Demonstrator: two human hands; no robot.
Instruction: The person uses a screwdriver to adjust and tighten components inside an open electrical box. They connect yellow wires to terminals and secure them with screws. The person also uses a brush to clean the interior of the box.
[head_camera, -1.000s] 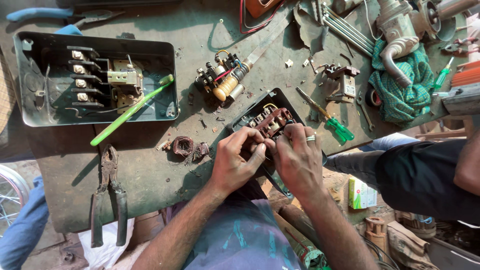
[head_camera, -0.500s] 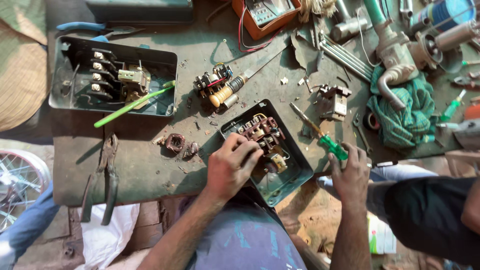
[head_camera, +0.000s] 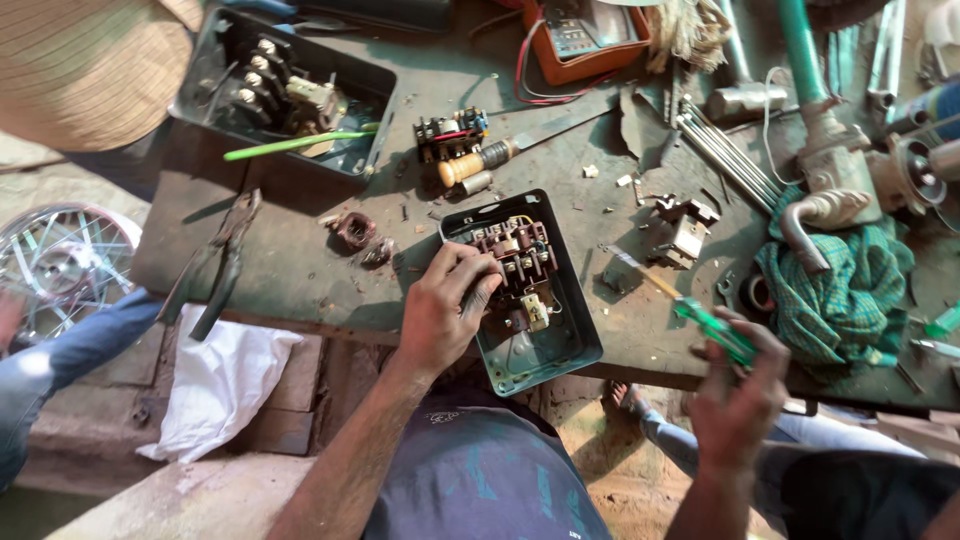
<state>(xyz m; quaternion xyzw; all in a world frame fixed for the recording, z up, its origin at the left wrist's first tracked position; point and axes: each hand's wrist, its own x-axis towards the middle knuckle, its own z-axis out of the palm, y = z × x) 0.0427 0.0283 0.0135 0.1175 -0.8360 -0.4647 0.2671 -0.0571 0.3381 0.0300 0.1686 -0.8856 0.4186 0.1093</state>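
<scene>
A dark green metal starter box (head_camera: 556, 352) lies open on the workbench, with a brown contactor block and wiring inside it. My left hand (head_camera: 445, 306) rests on the box's left rim, fingers curled onto the contactor. My right hand (head_camera: 738, 395) is at the bench's front edge, right of the box, closed around the green handle of a screwdriver (head_camera: 700, 323) whose blade points up and left toward the box.
A second open black box (head_camera: 283, 100) with a light green stick lies at the back left. Pliers (head_camera: 215, 265), a copper coil (head_camera: 353, 231), a yellow-handled tool (head_camera: 470, 165), an orange meter (head_camera: 590, 35) and a green checked cloth (head_camera: 835, 290) lie around. Other people's legs flank the bench.
My right hand left the box, moved right and picked up the green screwdriver. My left hand stayed on the contactor. The view shifted downward and right.
</scene>
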